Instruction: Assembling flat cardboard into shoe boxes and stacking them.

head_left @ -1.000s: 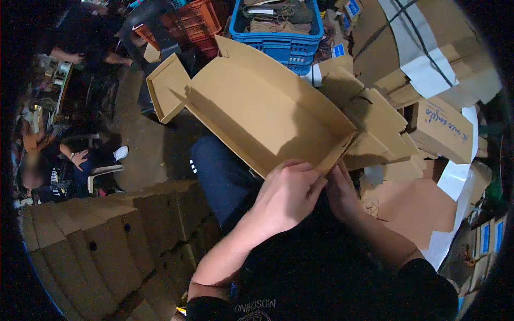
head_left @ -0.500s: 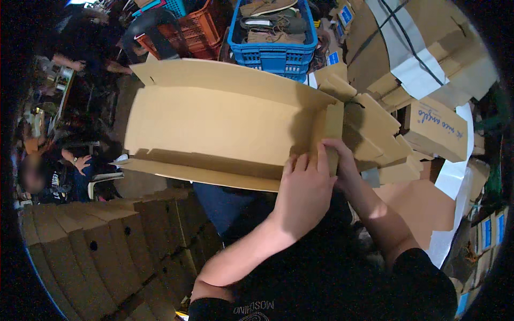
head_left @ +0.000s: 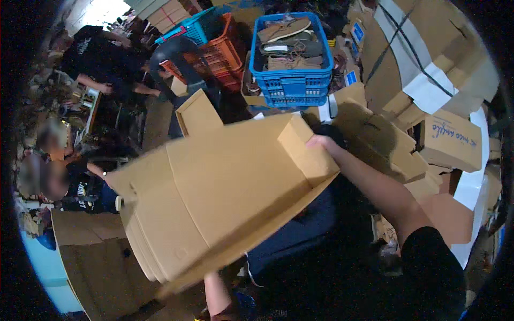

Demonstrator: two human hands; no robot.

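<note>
A partly folded brown cardboard box (head_left: 225, 182) lies tilted across my lap, its end nearest my right hand standing up as a corner with walls. My right hand (head_left: 324, 145) is closed over the top of that folded end wall, thumb and fingers gripping it. At the bottom, my left forearm rises to the lower edge of the cardboard; my left hand is hidden behind it, so its fingers do not show. The box's far left part is flat, with creases and loose flaps, and one side flap (head_left: 199, 112) sticks up at the back.
A blue crate (head_left: 292, 80) holding several shoes stands ahead, beside orange crates (head_left: 227, 53) and a dark chair (head_left: 176, 64). Flat cardboard blanks (head_left: 385, 144) and a small carton (head_left: 452, 140) are at my right. Stacked cardboard (head_left: 101, 262) stands at lower left. Other people work at the left.
The box has swung, its left end dropping toward me and its left part now lying flat. My left hand has left the folded end and gone under the lower edge; my right hand stays there.
</note>
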